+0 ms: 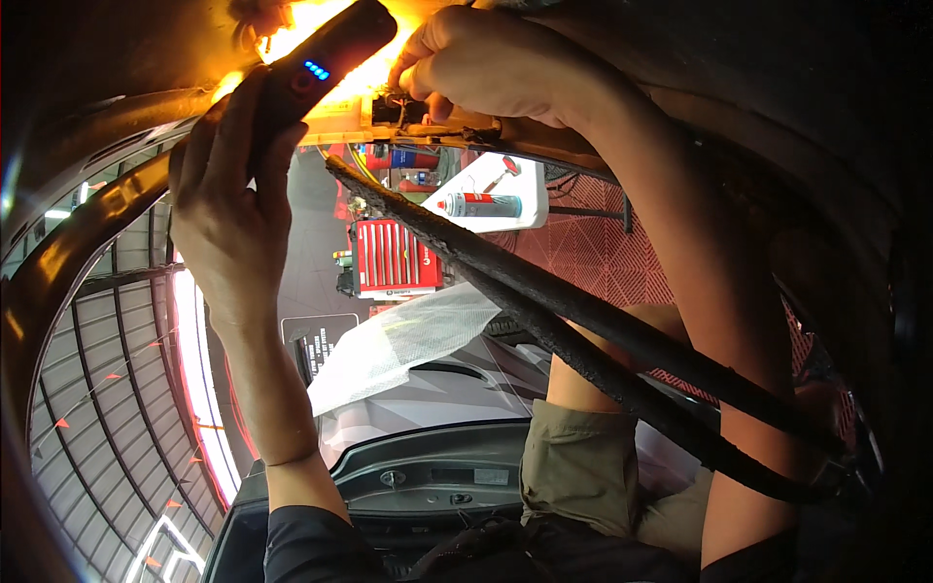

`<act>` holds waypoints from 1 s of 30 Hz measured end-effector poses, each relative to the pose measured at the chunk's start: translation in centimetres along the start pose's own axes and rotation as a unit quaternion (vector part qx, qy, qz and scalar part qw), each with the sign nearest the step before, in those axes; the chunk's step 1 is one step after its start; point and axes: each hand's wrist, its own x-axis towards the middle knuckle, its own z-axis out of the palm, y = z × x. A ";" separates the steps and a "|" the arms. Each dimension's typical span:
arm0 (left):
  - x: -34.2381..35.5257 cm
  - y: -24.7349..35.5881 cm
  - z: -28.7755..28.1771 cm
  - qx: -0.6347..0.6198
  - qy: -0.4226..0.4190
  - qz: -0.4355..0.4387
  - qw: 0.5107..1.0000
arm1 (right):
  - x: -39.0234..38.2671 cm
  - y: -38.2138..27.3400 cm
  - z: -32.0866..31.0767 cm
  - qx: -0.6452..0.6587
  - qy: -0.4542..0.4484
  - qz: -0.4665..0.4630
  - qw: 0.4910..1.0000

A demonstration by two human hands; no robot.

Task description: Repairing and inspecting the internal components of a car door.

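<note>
My left hand (228, 199) grips a dark, flat work light (326, 49) with blue indicator dots, raised at the top of the view beside a brightly lit orange patch of the panel. My right hand (466, 68) reaches to that lit panel (355, 119), its fingers curled against small dark parts (398, 112); whatever they hold is hidden. Two long, dark, rough-coated bars (554, 335) run diagonally from below the lit panel toward the lower right, crossing in front of my right forearm.
Beyond the opening are a red tool chest (394, 257), a white cart (525, 189) with a spray can (476, 205), a red tiled floor (603, 248) and a grey-patterned car body (389, 398) under white mesh (389, 335). A dark curved frame (44, 262) surrounds me; dark moulded trim (418, 476) lies below.
</note>
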 end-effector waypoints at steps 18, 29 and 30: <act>-2.1 2.0 -0.5 0.058 0.104 -0.028 0.992 | 0.8 2.5 0.0 0.165 -0.062 -0.121 0.977; -7.7 4.2 -1.2 -0.029 0.045 -0.169 0.984 | 1.8 2.8 3.1 0.245 0.005 -0.120 0.962; -7.7 4.2 -1.1 -0.032 0.043 -0.176 0.983 | 1.6 1.8 3.5 0.227 -0.001 -0.124 0.966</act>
